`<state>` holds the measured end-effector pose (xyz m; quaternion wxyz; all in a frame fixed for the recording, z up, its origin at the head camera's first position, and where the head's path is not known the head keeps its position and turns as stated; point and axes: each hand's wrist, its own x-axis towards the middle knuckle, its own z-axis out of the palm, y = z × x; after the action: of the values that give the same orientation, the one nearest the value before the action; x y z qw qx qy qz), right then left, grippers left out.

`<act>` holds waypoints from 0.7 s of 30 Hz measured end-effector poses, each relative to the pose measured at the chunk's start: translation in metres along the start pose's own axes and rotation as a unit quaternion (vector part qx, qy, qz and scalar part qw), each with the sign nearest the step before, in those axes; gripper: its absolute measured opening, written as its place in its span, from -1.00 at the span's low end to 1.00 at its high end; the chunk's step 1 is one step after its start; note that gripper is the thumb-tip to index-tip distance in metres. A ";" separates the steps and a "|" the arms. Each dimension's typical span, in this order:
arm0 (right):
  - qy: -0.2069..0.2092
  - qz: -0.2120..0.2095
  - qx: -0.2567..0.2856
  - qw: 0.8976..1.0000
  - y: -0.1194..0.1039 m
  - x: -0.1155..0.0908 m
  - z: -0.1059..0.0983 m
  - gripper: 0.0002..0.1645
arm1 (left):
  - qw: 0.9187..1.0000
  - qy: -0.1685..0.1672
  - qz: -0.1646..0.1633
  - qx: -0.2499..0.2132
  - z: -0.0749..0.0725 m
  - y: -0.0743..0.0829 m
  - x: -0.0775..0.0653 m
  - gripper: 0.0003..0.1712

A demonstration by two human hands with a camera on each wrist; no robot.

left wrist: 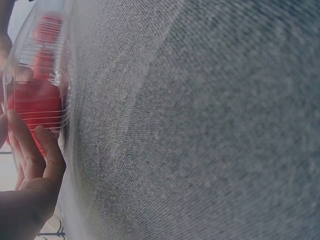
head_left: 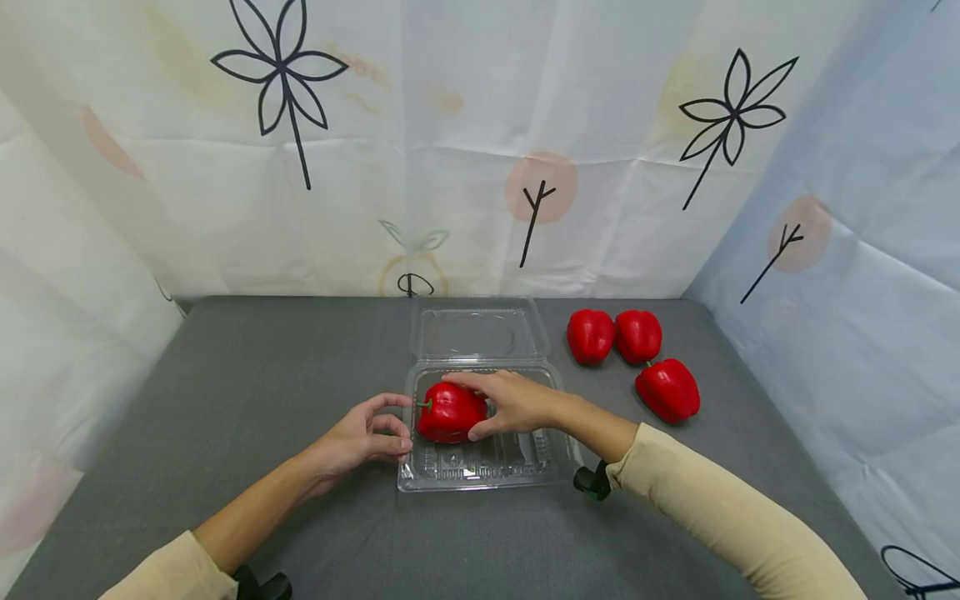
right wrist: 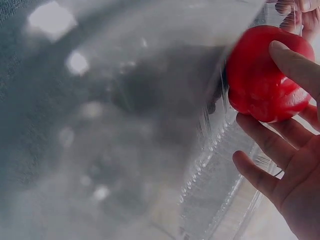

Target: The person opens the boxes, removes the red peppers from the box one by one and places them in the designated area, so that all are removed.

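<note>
A red bell pepper (head_left: 452, 413) with a green stem lies in the left part of a clear plastic clamshell box (head_left: 486, 477). My right hand (head_left: 517, 402) holds this pepper from the right, thumb on one side and fingers on the other, as the right wrist view shows. At the box's left edge, my left hand (head_left: 367, 435) touches the clear wall with loosely bent fingers, thumb and forefinger apart. Through that wall the left wrist view shows the pepper (left wrist: 37, 100) close to those fingertips.
The hinged lid (head_left: 480, 329) lies folded back behind the box. To the right on the grey tabletop (head_left: 300, 358) are three more red bell peppers: one (head_left: 590, 337) and another (head_left: 638, 337) at the back, the third (head_left: 667, 390) nearer. Printed cloth (head_left: 465, 125) hangs behind and at both sides.
</note>
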<state>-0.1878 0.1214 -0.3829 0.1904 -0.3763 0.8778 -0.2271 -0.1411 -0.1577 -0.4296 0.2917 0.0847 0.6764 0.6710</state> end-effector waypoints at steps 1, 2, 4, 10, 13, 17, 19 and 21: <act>0.000 -0.002 0.000 1.000 0.000 0.000 0.000 0.00 | 1.000 0.000 0.001 0.000 0.000 0.000 0.000 -0.23; -0.001 -0.003 0.000 1.000 0.000 0.000 0.000 -0.01 | 1.000 -0.001 0.001 0.001 0.000 0.000 0.000 -0.23; -0.001 -0.004 -0.002 1.000 -0.001 0.000 -0.001 -0.01 | 1.000 -0.001 0.003 0.001 0.000 -0.001 0.000 -0.22; -0.008 0.002 -0.010 1.000 -0.003 -0.001 -0.004 -0.02 | 1.000 0.002 0.003 0.005 0.001 0.000 -0.001 -0.23; -0.013 0.010 -0.017 1.000 -0.005 -0.003 -0.006 -0.02 | 1.000 0.003 0.004 0.006 0.001 0.000 -0.001 -0.23; -0.017 0.015 -0.018 1.000 -0.005 -0.005 -0.009 -0.03 | 1.000 0.003 0.009 0.003 0.001 0.000 0.000 -0.24; -0.016 0.017 -0.019 1.000 -0.005 -0.007 -0.010 -0.04 | 1.000 0.002 0.011 0.002 0.002 0.000 -0.001 -0.24; -0.013 0.015 -0.020 1.000 -0.004 -0.009 -0.012 -0.04 | 1.000 0.002 0.012 0.001 0.002 0.000 -0.001 -0.24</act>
<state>-0.1861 0.1284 -0.3695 0.1973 -0.3700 0.8851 -0.2017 -0.1397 -0.1565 -0.4294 0.2824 0.0913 0.6767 0.6738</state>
